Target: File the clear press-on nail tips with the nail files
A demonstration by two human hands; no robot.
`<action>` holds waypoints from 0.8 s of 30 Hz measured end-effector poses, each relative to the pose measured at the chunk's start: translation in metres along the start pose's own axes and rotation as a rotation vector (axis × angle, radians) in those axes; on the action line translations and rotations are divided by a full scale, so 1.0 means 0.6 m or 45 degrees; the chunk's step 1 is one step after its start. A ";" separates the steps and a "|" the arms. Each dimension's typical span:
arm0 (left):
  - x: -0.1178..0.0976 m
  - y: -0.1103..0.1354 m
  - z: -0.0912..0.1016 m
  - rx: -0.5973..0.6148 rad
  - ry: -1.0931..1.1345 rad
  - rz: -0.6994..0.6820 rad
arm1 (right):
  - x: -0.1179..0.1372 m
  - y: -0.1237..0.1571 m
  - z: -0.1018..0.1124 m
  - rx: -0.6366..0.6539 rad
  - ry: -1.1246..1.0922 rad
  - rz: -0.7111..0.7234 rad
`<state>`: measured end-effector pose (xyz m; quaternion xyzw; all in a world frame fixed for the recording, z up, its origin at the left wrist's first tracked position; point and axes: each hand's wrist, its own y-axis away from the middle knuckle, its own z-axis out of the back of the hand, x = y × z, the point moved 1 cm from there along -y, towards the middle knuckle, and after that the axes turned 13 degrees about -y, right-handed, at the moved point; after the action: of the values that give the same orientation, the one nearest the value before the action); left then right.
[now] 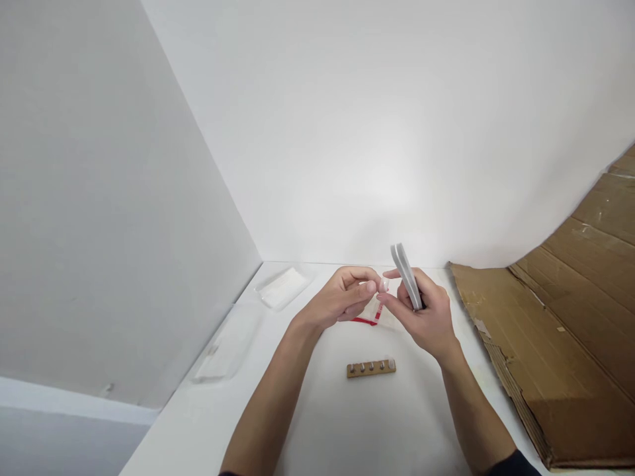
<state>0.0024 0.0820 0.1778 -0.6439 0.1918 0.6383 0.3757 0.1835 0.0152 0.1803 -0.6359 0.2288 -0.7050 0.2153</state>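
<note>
Head-height view, forward and down

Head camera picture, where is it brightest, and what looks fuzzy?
In the head view, the back wall glows brightest, above the hands; also in the head view, the white bit at the fingertips of the left hand is too small and soft to make out, and the nearer clear pack looks hazy.
</note>
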 end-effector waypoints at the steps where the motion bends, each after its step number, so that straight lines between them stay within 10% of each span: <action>1: -0.001 0.000 -0.002 -0.016 0.006 0.011 | -0.003 0.000 0.001 -0.009 0.015 0.012; 7: -0.003 0.000 -0.009 -0.138 -0.013 0.055 | -0.005 -0.004 0.006 -0.007 0.093 -0.044; 15: -0.024 0.005 -0.027 -0.662 -0.371 -0.053 | 0.013 0.005 0.001 0.157 0.315 -0.025; 24: -0.026 0.009 -0.022 -0.780 -0.527 -0.148 | -0.009 -0.007 -0.004 0.186 0.416 0.061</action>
<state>0.0056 0.0650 0.1900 -0.5936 -0.1252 0.7603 0.2321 0.1819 0.0223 0.1783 -0.4899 0.2241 -0.8083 0.2375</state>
